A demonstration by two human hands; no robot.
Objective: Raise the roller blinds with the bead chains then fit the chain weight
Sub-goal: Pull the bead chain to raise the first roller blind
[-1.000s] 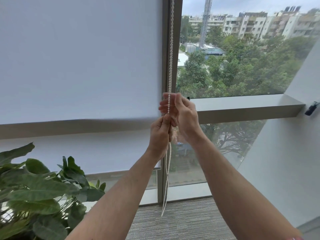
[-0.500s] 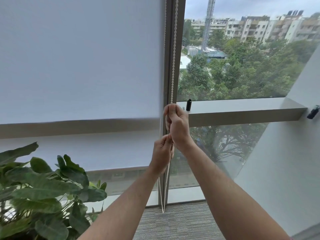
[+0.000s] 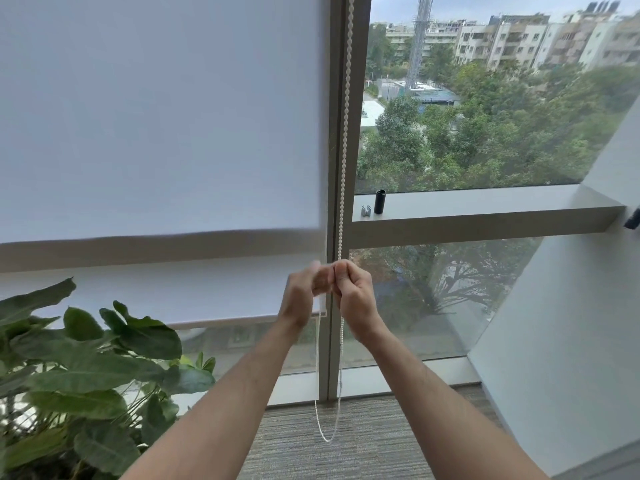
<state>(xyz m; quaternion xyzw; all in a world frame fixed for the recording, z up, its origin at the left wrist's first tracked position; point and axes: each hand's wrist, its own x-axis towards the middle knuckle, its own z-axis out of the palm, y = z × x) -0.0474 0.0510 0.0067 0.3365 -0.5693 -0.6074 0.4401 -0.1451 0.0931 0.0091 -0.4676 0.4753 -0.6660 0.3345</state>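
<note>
A white roller blind (image 3: 156, 116) covers the left window, its bottom bar (image 3: 242, 322) level with my wrists. The white bead chain (image 3: 346, 116) hangs down the window post and loops near the floor. My right hand (image 3: 353, 292) grips the chain with curled fingers. My left hand (image 3: 301, 292) sits right beside it, blurred, fingers curled toward the chain; its hold is unclear. A black cylindrical chain weight (image 3: 379, 201) stands on the window ledge (image 3: 485, 209) next to a small silver clip (image 3: 365, 211).
A large leafy plant (image 3: 79, 375) fills the lower left. An angled white wall (image 3: 571, 323) closes in on the right. Grey carpet (image 3: 363, 445) lies below the window. The right pane is uncovered and shows trees and buildings.
Both hands have moved down the chain from ledge height to below it. The left hand came up level with the right. The blind's bottom bar has come into view beside my wrists.
</note>
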